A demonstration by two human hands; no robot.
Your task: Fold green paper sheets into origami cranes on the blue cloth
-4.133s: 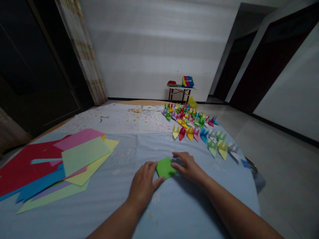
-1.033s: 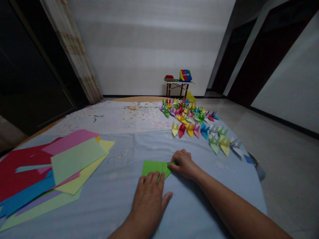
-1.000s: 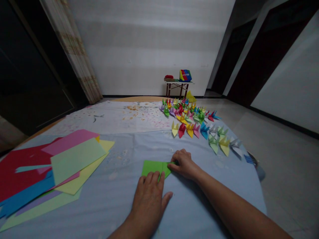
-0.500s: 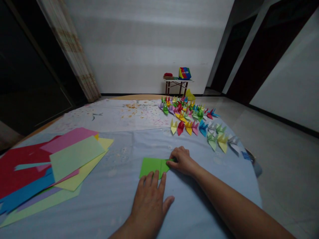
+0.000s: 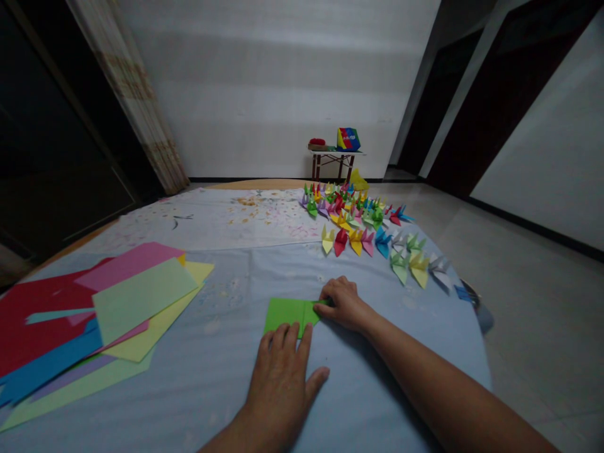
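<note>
A green sheet of paper (image 5: 285, 312), partly folded, lies on the blue cloth in front of me; a vertical crease or edge shows near its right part. My left hand (image 5: 283, 368) rests flat with its fingertips on the paper's lower edge, thumb held out to the side. At the paper's right end, my right hand (image 5: 343, 302) has its fingers curled, pinching the tapered end between thumb and fingers. The tip of the paper is hidden beneath that hand.
Loose coloured paper sheets (image 5: 144, 299) lie overlapping at the left. Several folded paper cranes (image 5: 340, 241) stand in rows at the back right. The round table's cloth (image 5: 212, 390) reaches its right edge. A small stand (image 5: 335, 153) with a colourful box is by the wall.
Almost nothing differs. Both hands keep their places on the green paper, and the whole view has shifted very slightly.
</note>
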